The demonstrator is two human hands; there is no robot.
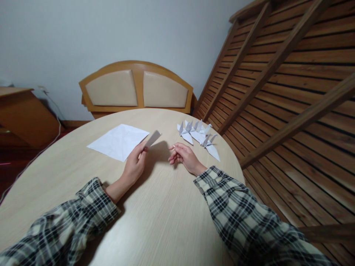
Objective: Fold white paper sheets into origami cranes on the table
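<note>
My left hand (135, 162) pinches a folded white paper (152, 139) by its near end and holds it lifted off the round pale wooden table (155, 218). My right hand (183, 157) rests on the table just right of it, fingers loosely curled with nothing in them. A flat white sheet (118, 140) with fold creases lies beyond my left hand. Several folded white paper cranes (198, 135) sit in a cluster beyond my right hand, near the table's far right edge.
A wooden headboard with two beige padded panels (135, 88) leans against the wall behind the table. A slatted wooden frame (283, 81) stands tilted at the right. A wooden cabinet (24, 114) and a white cable are at the left.
</note>
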